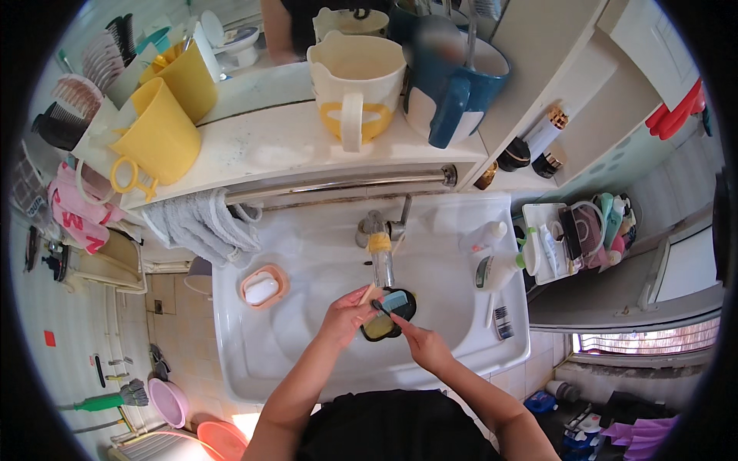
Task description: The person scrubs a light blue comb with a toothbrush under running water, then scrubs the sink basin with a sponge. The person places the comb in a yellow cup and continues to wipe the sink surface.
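Left hand: your left hand [342, 315], mid-frame, has its fingers closed around a pale strip [368, 295]; loosen that pinch and it could drop into the sink [269, 338].
Right hand: your right hand [425, 346], just right of centre, pinches a slim dark-handled tool [384, 309]; too much pressure could skid its tip off the comb's teeth.
Comb: the pale blue comb [395, 300], flat and plastic-looking, shows at mid-frame over the black dish; I can't tell which hand, if either, bears it, so a nudge might tip it.
Dish: the rounded black dish [411, 310] has yellowish contents, which could spill if your wrist catches the rim.
Tap: the metal tap [397, 229] has a yellow band and a clear lower end above your hands; raising them carelessly could knock it.
Basin: smooth, glossy white, curved walls; anything dropped would probably slide toward the middle.
Soap: a white oval bar [261, 289] in a pink dish [284, 286], left of centre.
Towel: grey, fluffy, folded cloth [204, 227], upper left of centre.
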`<action>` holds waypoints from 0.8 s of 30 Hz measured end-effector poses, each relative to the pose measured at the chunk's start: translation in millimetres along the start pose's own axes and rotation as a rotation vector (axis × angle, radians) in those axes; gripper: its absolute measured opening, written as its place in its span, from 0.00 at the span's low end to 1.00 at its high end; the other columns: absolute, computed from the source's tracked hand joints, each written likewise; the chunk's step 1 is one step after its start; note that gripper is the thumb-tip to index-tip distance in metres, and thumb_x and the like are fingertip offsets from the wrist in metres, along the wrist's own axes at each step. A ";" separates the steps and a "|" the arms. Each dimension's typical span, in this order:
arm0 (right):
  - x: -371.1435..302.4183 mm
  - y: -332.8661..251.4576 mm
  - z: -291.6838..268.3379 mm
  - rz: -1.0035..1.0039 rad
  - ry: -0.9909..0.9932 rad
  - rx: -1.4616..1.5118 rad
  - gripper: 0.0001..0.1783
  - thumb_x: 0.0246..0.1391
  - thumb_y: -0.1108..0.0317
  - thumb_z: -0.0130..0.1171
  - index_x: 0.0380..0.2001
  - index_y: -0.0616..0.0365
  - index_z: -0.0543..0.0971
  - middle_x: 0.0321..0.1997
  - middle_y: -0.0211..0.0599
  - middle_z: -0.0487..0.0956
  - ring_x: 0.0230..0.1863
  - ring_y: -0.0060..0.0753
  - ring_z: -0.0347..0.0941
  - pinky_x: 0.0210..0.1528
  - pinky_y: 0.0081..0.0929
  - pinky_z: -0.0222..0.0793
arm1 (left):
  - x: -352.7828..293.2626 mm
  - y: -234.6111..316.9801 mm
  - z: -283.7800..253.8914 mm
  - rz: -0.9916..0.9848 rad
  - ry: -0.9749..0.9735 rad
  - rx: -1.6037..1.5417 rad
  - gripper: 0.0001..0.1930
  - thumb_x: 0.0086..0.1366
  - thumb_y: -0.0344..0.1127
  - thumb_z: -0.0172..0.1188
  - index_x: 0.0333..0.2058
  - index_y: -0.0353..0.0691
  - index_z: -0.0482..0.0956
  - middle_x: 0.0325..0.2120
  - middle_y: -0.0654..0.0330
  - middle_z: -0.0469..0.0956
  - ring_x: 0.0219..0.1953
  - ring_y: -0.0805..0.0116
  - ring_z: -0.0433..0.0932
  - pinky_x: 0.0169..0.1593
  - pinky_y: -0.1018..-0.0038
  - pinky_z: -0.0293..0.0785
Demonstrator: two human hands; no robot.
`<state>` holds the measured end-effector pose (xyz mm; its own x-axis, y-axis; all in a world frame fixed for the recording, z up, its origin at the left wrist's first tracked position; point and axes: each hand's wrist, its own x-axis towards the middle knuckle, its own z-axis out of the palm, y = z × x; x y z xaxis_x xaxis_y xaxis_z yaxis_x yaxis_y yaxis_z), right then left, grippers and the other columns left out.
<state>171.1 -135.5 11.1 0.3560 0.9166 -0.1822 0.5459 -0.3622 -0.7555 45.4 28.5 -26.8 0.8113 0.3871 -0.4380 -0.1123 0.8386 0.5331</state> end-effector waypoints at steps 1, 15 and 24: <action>-4.1 1.9 0.5 -0.001 -0.009 -0.020 0.26 0.53 0.71 0.47 0.56 0.36 0.65 0.23 0.47 0.75 0.24 0.54 0.72 0.26 0.43 0.68 | -0.9 0.9 -0.1 -0.008 -0.011 0.000 0.25 0.57 0.21 0.52 0.55 0.31 0.62 0.46 0.53 0.71 0.51 0.61 0.70 0.53 0.69 0.67; 1.4 4.6 8.5 -0.026 0.103 -0.105 0.25 0.54 0.68 0.49 0.55 0.34 0.66 0.23 0.45 0.75 0.22 0.50 0.72 0.24 0.40 0.67 | -1.1 -2.4 7.1 -0.028 0.042 0.018 0.24 0.57 0.21 0.51 0.54 0.33 0.63 0.49 0.56 0.70 0.52 0.66 0.70 0.51 0.71 0.68; -2.5 9.1 7.4 0.438 0.121 0.765 0.15 0.53 0.58 0.57 0.36 0.58 0.72 0.25 0.28 0.75 0.24 0.18 0.68 0.22 0.22 0.63 | -9.8 -30.0 14.5 -0.146 0.109 -0.106 0.18 0.61 0.28 0.51 0.50 0.34 0.67 0.47 0.55 0.72 0.50 0.67 0.71 0.50 0.73 0.68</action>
<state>169.6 -139.8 0.0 0.5156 0.6822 -0.5184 -0.2985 -0.4241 -0.8550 49.1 -6.0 -28.0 0.7573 0.2925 -0.5839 -0.0623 0.9224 0.3812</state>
